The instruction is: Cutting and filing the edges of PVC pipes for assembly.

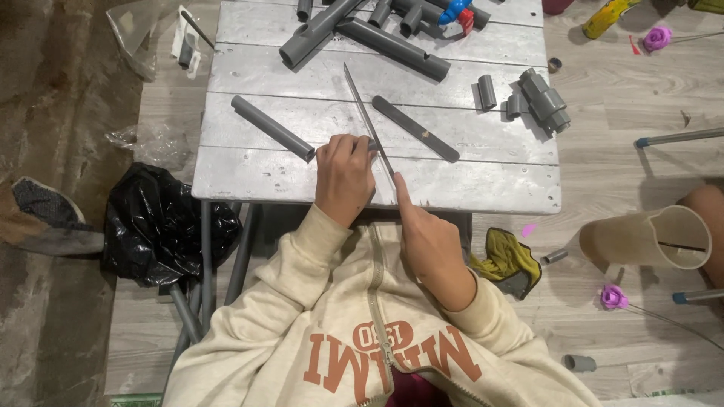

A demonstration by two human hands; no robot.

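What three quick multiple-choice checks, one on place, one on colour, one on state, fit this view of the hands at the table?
1. Where is the flat grey strip?
A. on the table, right of the blade
B. on the floor
C. in the black bag

2. What colour are the flowers on the floor?
A. white
B. purple
C. orange

3. What does the left hand do?
A. rests open
B. grips the thin metal blade
C. holds a cloth

Key: 1 A, it lies on the planks; 2 B, both blooms are purple; 3 B, fingers close around the blade.

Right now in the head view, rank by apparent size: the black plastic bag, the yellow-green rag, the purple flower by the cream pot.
1. black plastic bag
2. yellow-green rag
3. purple flower
All lie on the floor, so the order seems safe.
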